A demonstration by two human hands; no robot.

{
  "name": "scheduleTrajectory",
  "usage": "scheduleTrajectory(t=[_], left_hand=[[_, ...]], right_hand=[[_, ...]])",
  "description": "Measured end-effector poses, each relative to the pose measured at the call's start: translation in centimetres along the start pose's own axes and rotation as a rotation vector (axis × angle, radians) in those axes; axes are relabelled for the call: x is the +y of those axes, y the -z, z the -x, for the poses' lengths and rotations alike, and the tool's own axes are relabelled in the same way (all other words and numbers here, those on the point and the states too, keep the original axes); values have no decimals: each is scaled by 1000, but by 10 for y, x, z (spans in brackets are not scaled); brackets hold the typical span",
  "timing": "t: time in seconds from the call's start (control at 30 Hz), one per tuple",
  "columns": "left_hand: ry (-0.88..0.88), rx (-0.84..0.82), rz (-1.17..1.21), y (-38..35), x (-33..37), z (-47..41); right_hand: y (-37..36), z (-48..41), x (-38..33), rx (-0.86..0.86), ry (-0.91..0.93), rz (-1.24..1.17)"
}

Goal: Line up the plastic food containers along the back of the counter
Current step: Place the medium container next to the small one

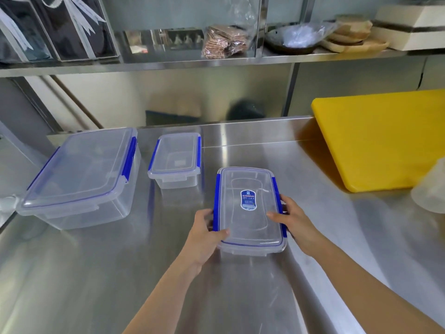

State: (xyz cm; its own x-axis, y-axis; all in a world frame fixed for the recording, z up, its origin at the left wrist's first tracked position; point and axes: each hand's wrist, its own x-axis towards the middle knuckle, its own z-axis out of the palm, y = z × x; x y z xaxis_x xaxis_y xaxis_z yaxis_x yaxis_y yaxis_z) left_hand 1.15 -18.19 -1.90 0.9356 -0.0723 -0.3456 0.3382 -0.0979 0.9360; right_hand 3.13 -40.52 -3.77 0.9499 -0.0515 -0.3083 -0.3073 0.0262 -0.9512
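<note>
Gripping labelled container [249,208] w/ both hands' fingers [274,216] | steel counter [240,297] | shelf [168,62] above

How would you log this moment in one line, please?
both hands grip labelled container | mid-counter | small container, large container at back

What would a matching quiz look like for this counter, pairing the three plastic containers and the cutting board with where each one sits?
Things:
1. large container
2. small container
3. labelled container
4. yellow cutting board

Places:
A. far right, leaning on the back wall
B. held between the left hand and right hand
C. far left
D. middle, near the back edge

Pairs: 1-C, 2-D, 3-B, 4-A
</note>
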Motion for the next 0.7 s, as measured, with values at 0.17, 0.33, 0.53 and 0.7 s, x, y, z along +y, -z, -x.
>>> scheduleTrajectory(t=[0.17, 0.33, 0.53, 0.7], left_hand=[[-80, 104, 131, -11, 16, -52], [-108, 121, 64, -17, 26, -103], [-82, 150, -32, -15, 46, -160], [-71, 184, -152, -11, 53, -192]], right_hand=[[-2, -47, -17, -93, 42, -52], [-13, -105, -31, 25, 88, -12], [-28, -165, -38, 91, 142, -9], [-38, -188, -47, 117, 180, 13]])
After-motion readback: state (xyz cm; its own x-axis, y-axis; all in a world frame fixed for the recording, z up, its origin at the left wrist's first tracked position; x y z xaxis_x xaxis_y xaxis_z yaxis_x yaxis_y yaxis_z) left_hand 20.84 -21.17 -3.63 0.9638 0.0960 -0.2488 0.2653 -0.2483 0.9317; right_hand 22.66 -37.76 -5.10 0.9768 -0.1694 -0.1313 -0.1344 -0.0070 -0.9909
